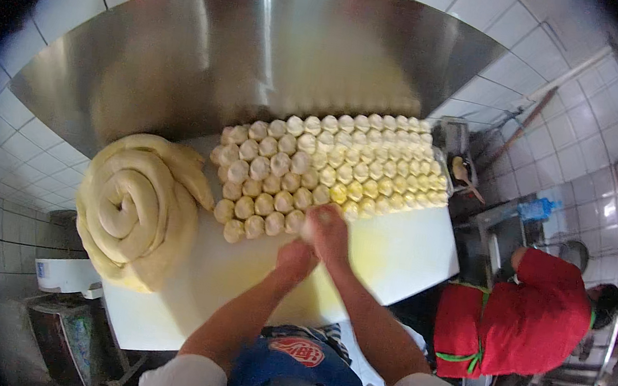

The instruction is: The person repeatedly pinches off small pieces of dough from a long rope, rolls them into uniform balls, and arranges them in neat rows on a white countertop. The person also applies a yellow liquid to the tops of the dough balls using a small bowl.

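My hands meet at the front edge of a block of dough balls (279,164), set out in close rows on the white board (385,260). My right hand (329,232) is closed, with a pale bit of dough (309,228) showing at its left side. Just below and to the left, my left hand (296,258) is closed against it; what its fingers hold is hidden. The balls toward the right have a yellow, shiny coat, while those on the left look plain and pale. A thick coiled rope of dough (130,206) lies at the board's left.
A steel splash panel (296,45) curves behind the board. Beyond the right end stands a metal container (452,137) near a ladle (466,174). A person in red (529,316) works at the right. A white box-like thing (67,275) sits at the lower left.
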`<action>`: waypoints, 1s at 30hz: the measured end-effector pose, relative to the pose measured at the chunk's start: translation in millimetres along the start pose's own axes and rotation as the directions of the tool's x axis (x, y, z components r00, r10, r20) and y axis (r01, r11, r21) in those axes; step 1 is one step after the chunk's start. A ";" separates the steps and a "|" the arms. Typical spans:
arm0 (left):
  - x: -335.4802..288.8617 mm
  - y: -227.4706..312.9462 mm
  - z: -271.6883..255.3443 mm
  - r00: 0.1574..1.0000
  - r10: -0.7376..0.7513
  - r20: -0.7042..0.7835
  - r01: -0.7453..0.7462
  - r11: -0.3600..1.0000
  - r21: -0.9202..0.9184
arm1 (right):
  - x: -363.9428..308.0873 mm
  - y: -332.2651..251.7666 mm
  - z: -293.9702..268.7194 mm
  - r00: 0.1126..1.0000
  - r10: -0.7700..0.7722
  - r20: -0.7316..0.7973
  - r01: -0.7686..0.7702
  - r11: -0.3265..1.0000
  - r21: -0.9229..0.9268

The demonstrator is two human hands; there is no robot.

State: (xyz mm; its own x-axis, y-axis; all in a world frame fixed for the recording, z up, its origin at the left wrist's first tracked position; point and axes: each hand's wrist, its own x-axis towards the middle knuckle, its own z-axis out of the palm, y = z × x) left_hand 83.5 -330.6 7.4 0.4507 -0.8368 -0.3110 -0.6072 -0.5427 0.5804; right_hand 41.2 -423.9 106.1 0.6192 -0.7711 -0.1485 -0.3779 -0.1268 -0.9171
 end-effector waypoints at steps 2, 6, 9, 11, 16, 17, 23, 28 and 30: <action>3.0 -1.2 4.1 0.988 -0.145 -0.057 0.137 0.983 -0.121 | 59.3 9.3 -6.2 0.978 0.151 -0.142 -0.128 0.979 0.159; 8.0 -5.0 1.8 0.986 -0.156 0.055 0.164 0.971 -0.174 | 146.6 69.6 6.5 0.998 0.068 0.004 -0.064 0.911 0.406; 10.0 -6.7 -6.2 0.984 -0.163 0.074 0.175 0.960 -0.219 | 181.9 95.4 35.2 0.993 -0.036 -0.110 0.032 0.999 -0.040; 13.1 -5.4 -9.6 0.983 -0.161 0.091 0.177 0.962 -0.207 | 194.1 88.8 45.5 0.986 -0.092 -0.137 0.058 0.971 -0.233; 5.9 -3.6 -6.2 0.976 -0.166 0.141 0.195 0.953 -0.232 | 136.4 41.2 18.1 0.977 -0.148 -0.155 0.117 0.974 -0.192; -0.7 -4.8 -5.0 0.981 -0.152 0.117 0.180 0.941 -0.287 | 104.7 37.5 9.5 0.988 -0.156 -0.021 0.143 0.944 -0.296; -70.5 -14.8 -5.6 0.981 0.113 -0.161 -0.155 0.945 -0.286 | -54.6 60.8 4.3 0.938 0.284 0.200 -0.190 0.901 -0.391; -77.9 7.4 -12.3 0.964 0.180 -0.195 -0.227 0.941 -0.250 | -79.5 71.2 0.6 0.996 0.031 -0.080 -0.052 0.960 -0.276; -74.0 23.3 -12.0 0.968 0.166 -0.190 -0.189 0.976 -0.108 | -79.3 68.9 -11.0 0.997 -0.029 -0.075 0.004 0.949 -0.314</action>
State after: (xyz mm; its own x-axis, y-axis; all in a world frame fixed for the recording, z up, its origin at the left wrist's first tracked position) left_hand 43.9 -280.5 53.0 0.4599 -0.8858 -0.0613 -0.6069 -0.3640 0.7065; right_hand -41.6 -378.4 58.8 0.5766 -0.8117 -0.0938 -0.5724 -0.3194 -0.7552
